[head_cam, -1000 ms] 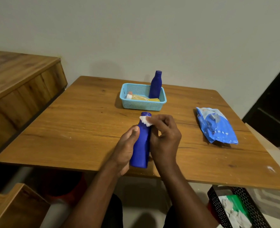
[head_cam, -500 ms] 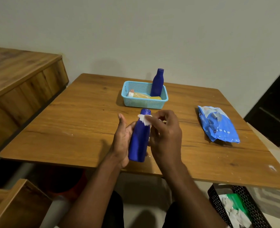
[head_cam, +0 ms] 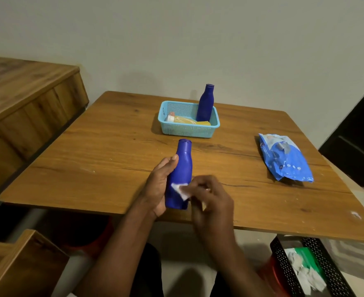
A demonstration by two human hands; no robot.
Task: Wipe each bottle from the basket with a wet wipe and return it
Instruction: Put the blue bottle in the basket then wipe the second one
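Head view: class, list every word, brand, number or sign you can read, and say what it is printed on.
Nothing here reads clearly.
Blue wipes pack: white print and a row of dots, too blurred to read.
Held blue bottle: no label visible.
Blue bottle in the basket: no label visible.
Yellow bottle lying in the basket: no text legible.
Green packet in the black bin: too small to read.
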